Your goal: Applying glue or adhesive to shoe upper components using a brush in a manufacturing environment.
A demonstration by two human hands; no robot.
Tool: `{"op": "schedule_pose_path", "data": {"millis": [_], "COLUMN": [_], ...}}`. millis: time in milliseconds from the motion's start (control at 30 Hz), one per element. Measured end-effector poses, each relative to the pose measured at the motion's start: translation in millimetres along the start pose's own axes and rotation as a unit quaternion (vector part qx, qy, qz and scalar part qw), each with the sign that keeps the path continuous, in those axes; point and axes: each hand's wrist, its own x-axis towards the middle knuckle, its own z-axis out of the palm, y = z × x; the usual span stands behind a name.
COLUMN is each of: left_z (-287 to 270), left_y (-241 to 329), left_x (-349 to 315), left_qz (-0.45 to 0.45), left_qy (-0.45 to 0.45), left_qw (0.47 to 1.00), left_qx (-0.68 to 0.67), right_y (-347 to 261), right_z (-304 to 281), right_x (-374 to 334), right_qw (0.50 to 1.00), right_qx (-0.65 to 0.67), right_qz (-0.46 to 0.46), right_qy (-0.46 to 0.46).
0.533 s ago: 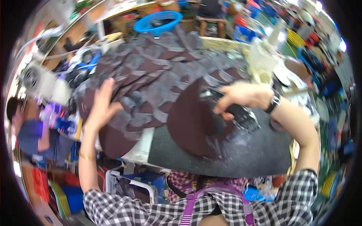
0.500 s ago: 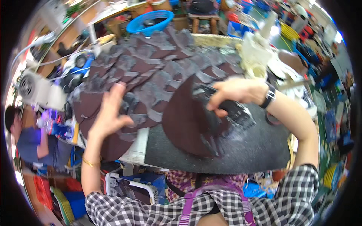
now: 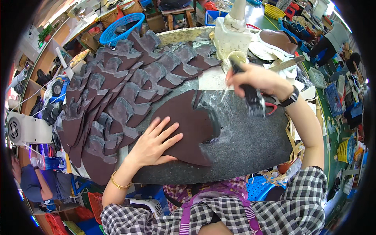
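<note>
Dark brown leather piece (image 3: 188,127) lies flat on the speckled black work slab (image 3: 250,145), curved like a shoe upper w/ a notch cut at its top edge and shiny wet glue smeared along its right rim. Left hand (image 3: 154,143) rests on it, palm down, fingers spread wide, pinning the lower-left part. Right hand (image 3: 256,80) hovers up and to the right of the piece, fist closed around a black-handled brush (image 3: 248,96); bristle end blurred, points down toward the slab just right of the leather.

Beyond the left hand, a big fan of overlapping brown cut pieces (image 3: 117,90) w/ greyish glued edges covers the bench. Just beyond the right hand: a white blocky container (image 3: 231,33) w/ a cone-shaped top; can't tell what's inside. Blue plastic basket (image 3: 121,25) far beyond the left hand. Yellow basket (image 3: 344,150) to the far right of the right arm, on the green floor. Labels too small to make out.
</note>
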Motion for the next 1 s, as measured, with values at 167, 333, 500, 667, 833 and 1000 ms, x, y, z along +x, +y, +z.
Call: {"op": "schedule_pose_path", "data": {"millis": [167,333,500,667,833,1000], "left_z": [-3.5,-29.1,-34.8,-41.3,-40.3,-52.9], "left_y": [-5.6,-5.4,11.4,24.0,25.3,8.1], "left_x": [7.8,-2.1,0.2,1.3,-5.5,-42.4], "left_qz": [0.048,-0.161,-0.208,-0.233,-0.270,-0.366], "left_qy": [0.080,0.288,0.367,0.382,0.394,0.364], "left_qw": [0.993,0.921,0.882,0.857,0.841,0.848], "left_qx": [0.079,-0.207,-0.209,-0.255,-0.253,-0.123], "right_y": [12.1,6.9,-12.5,-40.8,-37.4,-26.9], "right_z": [-30.0,23.8,55.9,75.0,72.9,59.7], "right_x": [-1.9,-8.8,-8.9,-14.3,-5.7,-34.4], "right_qw": [0.990,0.997,0.920,0.783,0.803,0.893], "right_qx": [0.119,-0.025,-0.190,-0.400,-0.359,-0.299], "right_qz": [-0.064,-0.062,-0.295,-0.408,-0.398,-0.337], "right_qy": [0.044,-0.043,0.171,0.245,0.260,-0.009]}}
